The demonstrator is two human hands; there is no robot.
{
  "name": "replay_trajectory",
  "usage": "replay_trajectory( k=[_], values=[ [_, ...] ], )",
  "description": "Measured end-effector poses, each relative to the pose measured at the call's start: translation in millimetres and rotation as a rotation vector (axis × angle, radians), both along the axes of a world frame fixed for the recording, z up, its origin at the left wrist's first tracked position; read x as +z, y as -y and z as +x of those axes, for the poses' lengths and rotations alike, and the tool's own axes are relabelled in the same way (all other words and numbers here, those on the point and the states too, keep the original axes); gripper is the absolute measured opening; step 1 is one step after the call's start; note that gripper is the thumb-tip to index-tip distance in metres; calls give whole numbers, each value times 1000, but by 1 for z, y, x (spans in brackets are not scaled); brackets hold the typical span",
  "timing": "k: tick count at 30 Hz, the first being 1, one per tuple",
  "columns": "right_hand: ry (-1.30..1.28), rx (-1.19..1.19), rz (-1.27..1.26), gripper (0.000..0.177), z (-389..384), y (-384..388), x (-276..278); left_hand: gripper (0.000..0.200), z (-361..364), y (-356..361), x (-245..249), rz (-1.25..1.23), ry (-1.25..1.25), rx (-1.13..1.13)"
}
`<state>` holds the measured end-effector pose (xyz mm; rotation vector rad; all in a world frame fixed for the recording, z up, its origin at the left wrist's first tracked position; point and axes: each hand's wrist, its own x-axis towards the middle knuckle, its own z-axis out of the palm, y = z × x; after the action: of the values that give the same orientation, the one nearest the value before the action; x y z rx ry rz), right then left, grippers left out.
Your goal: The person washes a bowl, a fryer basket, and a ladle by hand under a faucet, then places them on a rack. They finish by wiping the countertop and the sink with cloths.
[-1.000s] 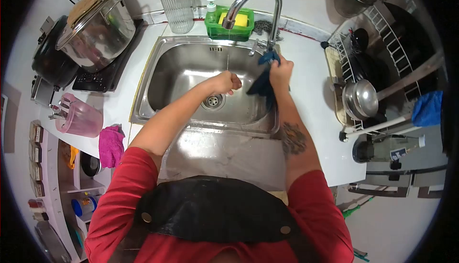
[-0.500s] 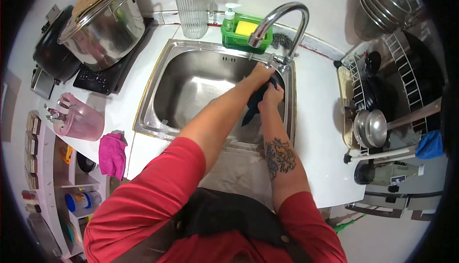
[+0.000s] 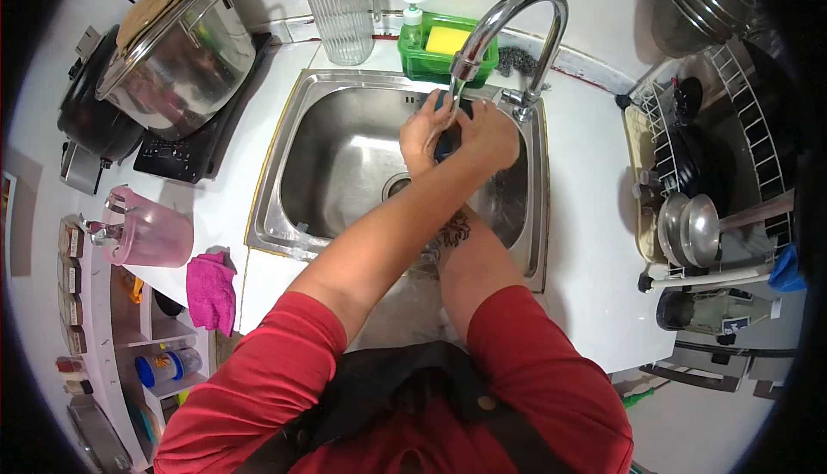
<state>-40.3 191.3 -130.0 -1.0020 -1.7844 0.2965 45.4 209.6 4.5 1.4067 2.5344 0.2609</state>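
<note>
My arms cross over the steel sink (image 3: 323,160), the left forearm passing above the tattooed right one. A dark cloth (image 3: 445,142) is bunched between my hands, under the spout of the chrome faucet (image 3: 560,30). Water runs from the spout onto the cloth and fingers. My left hand (image 3: 494,136) is closed around the cloth's right side, its back toward me. On the other side, my right hand (image 3: 419,134) grips it with fingers curled upward. Part of the cloth is hidden by the hands.
Behind the sink stand a green caddy (image 3: 422,65) with a yellow sponge (image 3: 446,41) and a glass pitcher (image 3: 340,22). A large pot (image 3: 185,61) sits at left, near a pink container (image 3: 155,233) and magenta cloth (image 3: 211,293). A dish rack (image 3: 650,207) is at right.
My right hand has crossed beneath the left forearm to the left side. The dark cloth has risen from hanging in the sink to under the spout. Water now flows visibly.
</note>
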Motion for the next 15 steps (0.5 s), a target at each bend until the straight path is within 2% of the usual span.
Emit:
replay_trajectory(
  k=[1, 2, 3, 5, 7, 9, 11, 12, 13, 14, 15],
  values=[
    [46, -2, 26, 42, 0, -2, 3, 54, 5, -5, -11, -11, -50, -22],
    [-137, 173, -133, 47, 2, -12, -4, 54, 11, -17, -43, 230, -186, 111],
    [-128, 180, -129, 47, 8, -21, -6, 54, 13, -27, -44, 234, -179, 119],
    [-204, 131, -184, 45, 25, -34, 19, 29, 7, -45, -37, -151, 280, -227],
    [-286, 84, -247, 43, 34, -44, 38, 26, 26, -48, -31, -220, 337, -222],
    [-331, 72, -291, 43, 28, -40, 36, 26, 33, -43, -33, -176, 317, -230],
    [-334, 199, -176, 46, 14, -32, 24, 27, 29, -40, -35, -141, 290, -235],
    [-495, 228, -409, 44, 2, -31, 24, 28, 24, -39, -31, -195, 264, -271],
    [-501, 238, -416, 44, -7, -28, 23, 29, 19, -36, -28, -251, 241, -308],
    [-330, 173, -236, 44, -15, -23, 20, 33, 14, -24, -32, -57, 276, -331],
    [-159, 106, -56, 44, -22, -20, 14, 33, 11, -5, -18, -63, 272, -322]
  ],
)
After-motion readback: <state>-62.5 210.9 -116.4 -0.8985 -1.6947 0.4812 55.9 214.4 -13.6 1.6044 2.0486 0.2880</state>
